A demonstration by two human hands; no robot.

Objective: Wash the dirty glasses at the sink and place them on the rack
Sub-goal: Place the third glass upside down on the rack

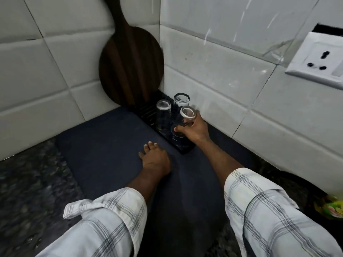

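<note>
Three clear glasses stand upside down on a black ridged rack (185,148) in the corner by the tiled wall. The far glass (181,100) and the left glass (163,112) stand free. My right hand (194,129) is wrapped around the side of the nearest glass (186,117), which rests base-up and slightly tilted on the rack. Palm down and holding nothing, my left hand (155,160) lies flat on the dark blue mat (104,145), its fingers slightly spread.
A round dark wooden board (130,67) with a handle leans in the wall corner behind the rack. A white wall socket (317,58) sits at the right. Dark speckled counter (27,182) surrounds the mat. A green and yellow object (332,206) shows at the right edge.
</note>
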